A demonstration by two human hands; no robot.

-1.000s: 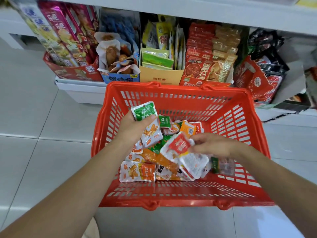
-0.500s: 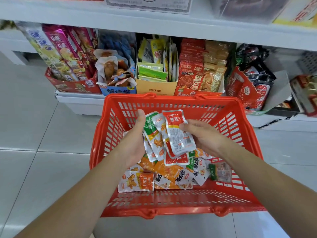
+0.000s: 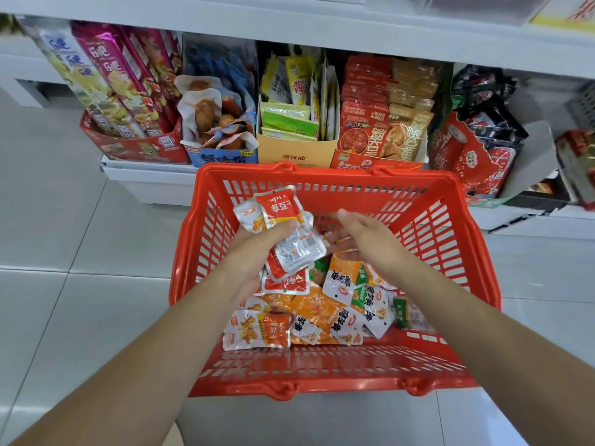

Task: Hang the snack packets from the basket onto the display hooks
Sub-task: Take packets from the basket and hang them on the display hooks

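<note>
Basket (image 3: 322, 173) top: open, red walls fencing all four sides.
Basket middle: left hand (image 3: 254, 252), gripping packets (image 3: 296, 252), and slack-fingered right hand (image 3: 367, 243) crowd the air above the pile (image 3: 322, 309).
Basket bed: pile covers most; bare strip along the near wall.
Behind: boxes (image 3: 296, 151) stand just past the far rim, shelf (image 3: 289, 30) overhanging them.
Left: open floor (image 3: 64, 220).

Pale grey floor tiles (image 3: 48, 220) shine in bright light. At the far side, a white shelf (image 3: 225, 25) holds boxes of goods (image 3: 296, 151).

A shop: a white shelf (image 3: 289, 30) of boxed snacks above a red basket (image 3: 322, 178).
</note>
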